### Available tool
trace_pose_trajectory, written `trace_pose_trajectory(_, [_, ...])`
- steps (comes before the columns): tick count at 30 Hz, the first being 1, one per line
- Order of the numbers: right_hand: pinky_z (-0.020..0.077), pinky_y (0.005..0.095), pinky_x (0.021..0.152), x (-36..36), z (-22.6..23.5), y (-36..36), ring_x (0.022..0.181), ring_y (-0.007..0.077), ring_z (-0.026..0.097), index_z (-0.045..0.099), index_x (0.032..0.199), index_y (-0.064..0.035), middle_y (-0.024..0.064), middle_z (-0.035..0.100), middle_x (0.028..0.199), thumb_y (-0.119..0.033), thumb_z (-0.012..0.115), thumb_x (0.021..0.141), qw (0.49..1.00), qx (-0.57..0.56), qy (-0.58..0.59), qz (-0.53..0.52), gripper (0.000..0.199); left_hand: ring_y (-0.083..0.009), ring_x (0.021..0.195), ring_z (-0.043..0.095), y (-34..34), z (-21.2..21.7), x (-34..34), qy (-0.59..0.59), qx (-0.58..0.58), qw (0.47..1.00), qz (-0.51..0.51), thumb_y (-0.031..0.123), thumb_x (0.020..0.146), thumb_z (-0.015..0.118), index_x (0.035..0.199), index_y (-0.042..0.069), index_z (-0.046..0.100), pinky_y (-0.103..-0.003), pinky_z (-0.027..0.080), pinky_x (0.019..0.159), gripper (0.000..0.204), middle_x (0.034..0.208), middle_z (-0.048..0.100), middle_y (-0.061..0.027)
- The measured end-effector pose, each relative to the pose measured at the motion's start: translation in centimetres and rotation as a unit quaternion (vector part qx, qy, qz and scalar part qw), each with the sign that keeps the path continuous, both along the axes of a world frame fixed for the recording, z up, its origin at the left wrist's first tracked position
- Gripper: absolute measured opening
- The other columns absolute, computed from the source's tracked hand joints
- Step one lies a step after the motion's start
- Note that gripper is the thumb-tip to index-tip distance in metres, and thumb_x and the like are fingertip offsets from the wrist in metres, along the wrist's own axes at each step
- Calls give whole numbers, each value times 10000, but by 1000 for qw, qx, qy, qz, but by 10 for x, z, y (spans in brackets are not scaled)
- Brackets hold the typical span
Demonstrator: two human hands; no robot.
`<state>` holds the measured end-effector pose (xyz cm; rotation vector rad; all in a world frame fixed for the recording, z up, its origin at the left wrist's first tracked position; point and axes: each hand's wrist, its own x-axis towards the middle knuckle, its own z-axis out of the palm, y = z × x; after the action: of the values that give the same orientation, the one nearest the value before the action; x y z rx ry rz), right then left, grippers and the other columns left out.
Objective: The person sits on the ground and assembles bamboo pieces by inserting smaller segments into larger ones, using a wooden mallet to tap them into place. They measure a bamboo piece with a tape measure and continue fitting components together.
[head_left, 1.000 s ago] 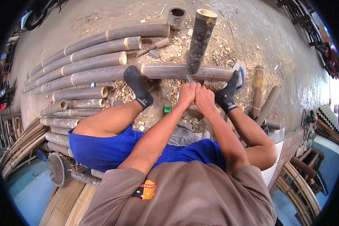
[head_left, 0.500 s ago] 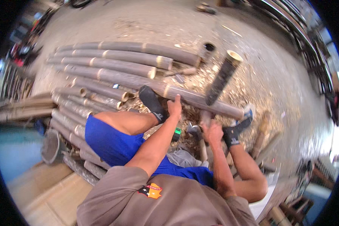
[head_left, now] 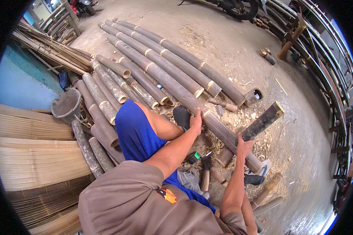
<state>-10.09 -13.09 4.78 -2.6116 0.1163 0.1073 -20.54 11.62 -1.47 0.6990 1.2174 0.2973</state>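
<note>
On the concrete floor, a long bamboo pole, grey-brown, round, ringed with pale nodes, one of a row laid side by side. Left hand pressed flat on that pole near its lower stretch, fingers spread over the curve, palm down, forearm stretched out straight above a blue-clad knee. Just left of the hand, a dark sock braced against the same pole. Right hand to the right of the pole, wrapped tight around a short bamboo section, held tilted, upper end pointing up and right, cut end hollow with a pale rim, surface dark and mottled. Lower end of the section close to the pole; contact not clear. Near the pole's lower end, pale wood chips strewn about, rough and curled. Below the pole, between the legs, a chopping knife with wooden handle lying on the floor, beside a small green-capped object. Beyond the pole, to the right, a short hollow bamboo stub, open mouth dark.
</note>
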Motion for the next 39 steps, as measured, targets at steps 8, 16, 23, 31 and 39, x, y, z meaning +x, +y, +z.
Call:
trace_pose_trajectory(8, [510, 533, 916, -25, 94, -11, 1066, 479, 671, 522, 1377, 8, 269, 710, 1137, -546, 821, 761, 997, 5, -72, 6, 881, -326, 1403, 458, 64, 20, 5, -269, -58, 943, 185, 840, 883, 493, 1556, -34, 365, -456, 339, 1187, 1110, 1565, 454, -176])
trace_pose_trajectory(16, [519, 472, 983, 16, 79, -93, 1140, 407, 674, 519, 1381, -5, 244, 703, 1210, -392, 886, 727, 988, 137, -58, 35, 844, -413, 1441, 386, 75, 32, 8, 205, 521, 828, 2, 578, 757, 830, 1590, 55, 310, -529, 264, 1216, 1114, 1581, 365, -274])
trace_pose_trajectory(23, [523, 433, 981, 27, 67, -192, 1154, 351, 675, 528, 1353, 1, 226, 699, 1230, -310, 903, 721, 985, 155, -55, -59, 798, -385, 1439, 425, 15, 105, 58, 111, 603, 383, -691, 557, 660, 880, 1574, 205, 402, -576, 323, 1180, 1090, 1546, 488, -144])
trace_pose_trajectory(31, [537, 426, 962, 2, 40, -231, 1138, 327, 694, 537, 1353, -15, 199, 718, 1209, -317, 911, 726, 968, 209, -83, -116, 790, -386, 1234, 582, 41, 57, 66, 45, 629, 295, -718, 429, 580, 955, 1479, 179, 475, -513, 477, 1021, 1049, 1281, 645, -164])
trace_pose_trajectory(39, [537, 421, 942, 5, 59, -214, 1075, 315, 701, 535, 1328, 27, 184, 722, 1162, -350, 904, 760, 923, 277, -226, -141, 776, -378, 1328, 487, 19, 44, 51, 83, 683, 355, -633, 473, 650, 918, 1455, 152, 517, -545, 333, 1148, 955, 1376, 574, -176])
